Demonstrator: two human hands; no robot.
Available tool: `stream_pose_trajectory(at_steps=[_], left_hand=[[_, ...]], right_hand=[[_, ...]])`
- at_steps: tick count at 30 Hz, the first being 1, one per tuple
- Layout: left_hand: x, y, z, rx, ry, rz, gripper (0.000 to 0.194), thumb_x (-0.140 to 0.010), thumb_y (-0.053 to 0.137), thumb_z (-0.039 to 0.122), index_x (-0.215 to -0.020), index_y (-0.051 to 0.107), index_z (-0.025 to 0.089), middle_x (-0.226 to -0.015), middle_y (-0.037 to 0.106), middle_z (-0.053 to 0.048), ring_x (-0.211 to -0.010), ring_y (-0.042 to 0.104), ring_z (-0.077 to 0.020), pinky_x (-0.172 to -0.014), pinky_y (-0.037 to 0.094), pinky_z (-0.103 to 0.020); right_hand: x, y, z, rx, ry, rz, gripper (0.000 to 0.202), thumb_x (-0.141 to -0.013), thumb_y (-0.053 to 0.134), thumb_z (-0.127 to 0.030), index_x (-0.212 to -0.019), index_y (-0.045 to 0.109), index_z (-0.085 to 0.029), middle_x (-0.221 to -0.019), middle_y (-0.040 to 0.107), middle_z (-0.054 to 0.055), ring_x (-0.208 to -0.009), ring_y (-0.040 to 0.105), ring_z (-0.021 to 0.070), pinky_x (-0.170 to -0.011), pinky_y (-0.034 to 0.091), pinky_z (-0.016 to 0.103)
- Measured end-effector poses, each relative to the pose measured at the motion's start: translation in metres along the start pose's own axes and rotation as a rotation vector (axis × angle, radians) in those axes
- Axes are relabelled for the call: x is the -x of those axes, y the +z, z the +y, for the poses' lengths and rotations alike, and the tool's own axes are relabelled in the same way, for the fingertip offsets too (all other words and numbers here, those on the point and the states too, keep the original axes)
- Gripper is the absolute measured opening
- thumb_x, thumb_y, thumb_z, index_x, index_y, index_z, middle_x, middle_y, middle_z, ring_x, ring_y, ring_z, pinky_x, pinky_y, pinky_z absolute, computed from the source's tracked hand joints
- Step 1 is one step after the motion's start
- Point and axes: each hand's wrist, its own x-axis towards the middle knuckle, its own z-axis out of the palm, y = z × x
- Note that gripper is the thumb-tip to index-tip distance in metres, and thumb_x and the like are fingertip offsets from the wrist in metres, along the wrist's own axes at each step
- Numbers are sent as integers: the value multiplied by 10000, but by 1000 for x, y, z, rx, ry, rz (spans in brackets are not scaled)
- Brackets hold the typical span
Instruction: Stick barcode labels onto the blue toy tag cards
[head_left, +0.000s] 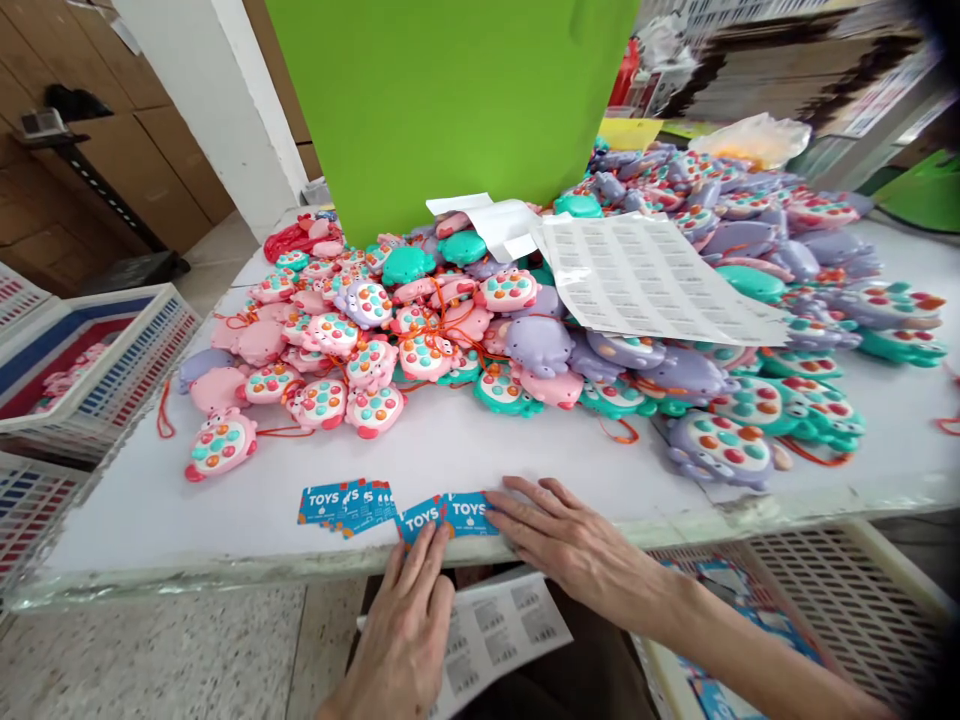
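Note:
At the table's front edge, my left hand has its fingers stretched out, their tips resting on a blue card printed "TOYS". A second such card lies just right of it, and the fingertips of my right hand touch its right end. That hand is open too, its fingers lying flat and slightly apart. To the left, several overlapping blue cards are fanned out on the white table. Below the edge, a sheet of printed labels lies on my lap, partly behind my left hand.
A heap of pink, purple and green animal-shaped toys with orange cords spans the table. Label sheets lie on it, before a green panel. Plastic crates stand left and below right, the latter holding blue cards.

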Motion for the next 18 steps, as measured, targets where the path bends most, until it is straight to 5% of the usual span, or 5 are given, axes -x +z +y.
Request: stream_pose_trajectory(at_steps=[6,10,14,18], left_hand=[[3,2,-3,63,1,13,282,-718,352,-17,-818,547,159,-1404,429,-153,-1332,315,-280,-984,424,-471],[7,4,-1,60,22,68,294,-720,340,-15,-818,560,153,-1419,407,-152,-1335,307,-280,-997,412,-476],[10,3,0,38,31,91,289,-710,345,-8,-805,566,152,-1411,420,-147,-1332,313,-287,-1002,406,-463],[10,-1,1,24,30,84,296,-716,348,-19,-824,573,140,-1394,437,-163,-1332,310,-290,-992,415,-463]], right_hand=[[35,-3,11,1,108,52,367,-933,403,-163,-1286,491,-211,-1339,525,97,-1268,430,268,-957,433,471],[-1,-14,1,-77,77,55,337,-896,503,-169,-1232,509,-185,-1251,581,101,-1185,490,263,-927,454,425],[-39,-18,-12,-185,205,12,304,-729,737,-247,-981,579,-183,-990,637,85,-919,581,264,-779,500,405],[-44,-12,-18,-231,274,26,207,-743,705,-182,-858,533,-188,-854,604,61,-784,575,240,-698,497,384]])
